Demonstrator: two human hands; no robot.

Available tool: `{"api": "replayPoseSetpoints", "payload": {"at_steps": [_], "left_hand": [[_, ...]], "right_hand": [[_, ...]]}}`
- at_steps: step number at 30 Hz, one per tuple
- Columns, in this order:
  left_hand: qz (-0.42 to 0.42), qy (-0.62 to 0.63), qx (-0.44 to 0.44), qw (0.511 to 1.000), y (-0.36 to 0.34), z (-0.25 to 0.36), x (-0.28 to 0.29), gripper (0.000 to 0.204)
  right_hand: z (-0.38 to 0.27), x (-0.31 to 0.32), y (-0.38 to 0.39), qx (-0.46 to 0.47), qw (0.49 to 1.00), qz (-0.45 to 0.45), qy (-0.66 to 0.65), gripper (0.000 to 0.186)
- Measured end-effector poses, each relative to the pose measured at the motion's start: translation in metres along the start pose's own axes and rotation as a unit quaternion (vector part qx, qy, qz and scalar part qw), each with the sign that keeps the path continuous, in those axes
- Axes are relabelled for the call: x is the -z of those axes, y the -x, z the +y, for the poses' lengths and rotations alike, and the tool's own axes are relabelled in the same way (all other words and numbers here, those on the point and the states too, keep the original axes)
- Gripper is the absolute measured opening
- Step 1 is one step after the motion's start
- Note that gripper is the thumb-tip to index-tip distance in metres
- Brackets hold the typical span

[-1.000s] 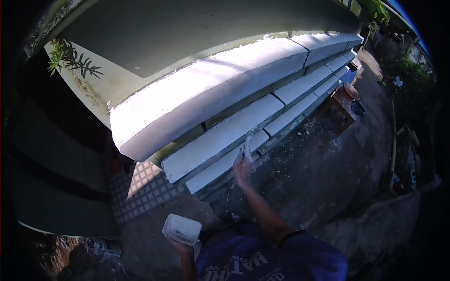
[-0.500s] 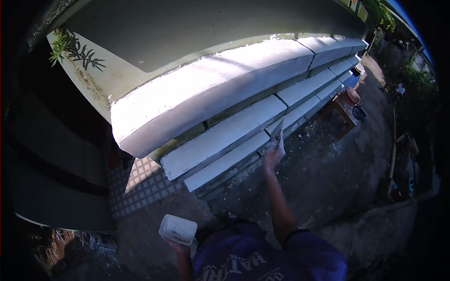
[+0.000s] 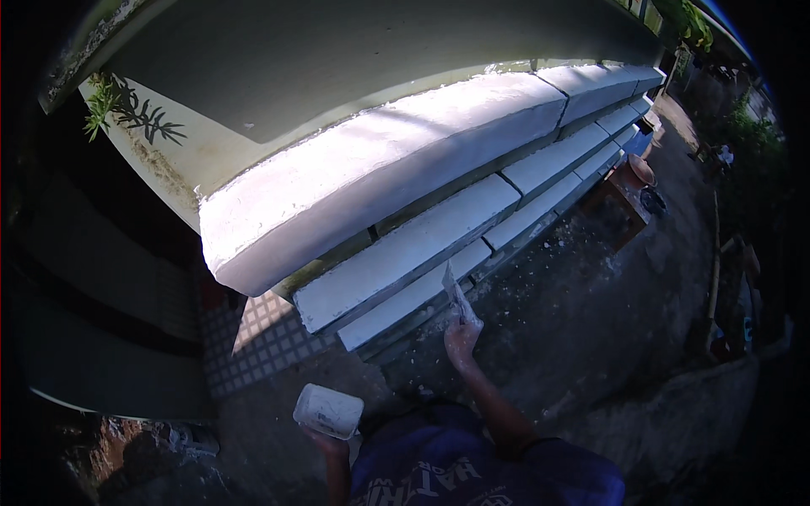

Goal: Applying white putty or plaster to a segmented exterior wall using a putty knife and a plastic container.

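Note:
My right hand (image 3: 463, 337) is closed around a putty knife (image 3: 450, 283), its pale, smeared blade pointing away from me. The blade is at the lower white ledge (image 3: 419, 297); whether it touches cannot be made out. Whitish smears mark the fingers. Low on the left, my left hand (image 3: 322, 441) grips a white plastic tub (image 3: 330, 410) from underneath. The tub is tilted, and some grey-white stuff shows inside it. Above the lower ledge run a middle white ledge (image 3: 405, 253) and a thick, sunlit top ledge (image 3: 337, 173), stepped along the wall.
A wooden frame (image 3: 620, 221) stands at the ledges' far right end, beside a reddish basin (image 3: 639, 171) and a dark container (image 3: 652, 201). Pale crumbs dot the dark ground (image 3: 548, 312). Tiled floor (image 3: 274, 337) lies at left; a plant (image 3: 101, 103) grows by the wall.
My right hand with the putty knife has moved left and nearer to me along the lower ledge. The tub in my left hand has stayed nearly in place.

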State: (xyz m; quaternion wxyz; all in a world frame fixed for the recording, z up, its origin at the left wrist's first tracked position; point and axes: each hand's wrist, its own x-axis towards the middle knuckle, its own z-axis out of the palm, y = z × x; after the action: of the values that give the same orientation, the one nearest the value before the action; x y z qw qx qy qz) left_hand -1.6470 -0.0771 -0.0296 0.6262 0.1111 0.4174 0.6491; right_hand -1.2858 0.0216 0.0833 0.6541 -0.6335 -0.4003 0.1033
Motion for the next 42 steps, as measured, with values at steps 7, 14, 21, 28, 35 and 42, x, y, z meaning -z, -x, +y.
{"api": "replayPoseSetpoints", "payload": {"at_steps": [7, 14, 21, 28, 35, 42], "left_hand": [[-0.021, 0.018, 0.025, 0.999, 0.002, 0.006, -0.014, 0.07], [-0.04, -0.011, 0.008, 0.999, -0.005, -0.005, 0.008, 0.071], [-0.008, 0.009, 0.027, 1.0, -0.013, -0.009, -0.023, 0.068], [-0.003, 0.021, 0.013, 1.0, -0.008, -0.003, -0.023, 0.069], [-0.041, -0.016, -0.013, 0.999, -0.002, 0.0, -0.014, 0.07], [-0.007, 0.006, 0.006, 1.0, 0.002, 0.009, -0.039, 0.068]], "right_hand": [[0.013, 0.009, -0.106, -0.135, 0.982, 0.121, 0.043, 0.037], [-0.01, -0.048, -0.027, -0.003, 1.0, 0.019, -0.006, 0.046], [-0.024, -0.028, 0.063, -0.001, 0.984, -0.155, -0.086, 0.037], [0.018, 0.005, -0.026, 0.001, 0.994, 0.107, -0.009, 0.041], [-0.03, -0.078, -0.007, -0.048, 0.995, 0.082, -0.011, 0.039], [-0.011, -0.044, 0.06, -0.041, 0.993, -0.08, -0.076, 0.036]]}}
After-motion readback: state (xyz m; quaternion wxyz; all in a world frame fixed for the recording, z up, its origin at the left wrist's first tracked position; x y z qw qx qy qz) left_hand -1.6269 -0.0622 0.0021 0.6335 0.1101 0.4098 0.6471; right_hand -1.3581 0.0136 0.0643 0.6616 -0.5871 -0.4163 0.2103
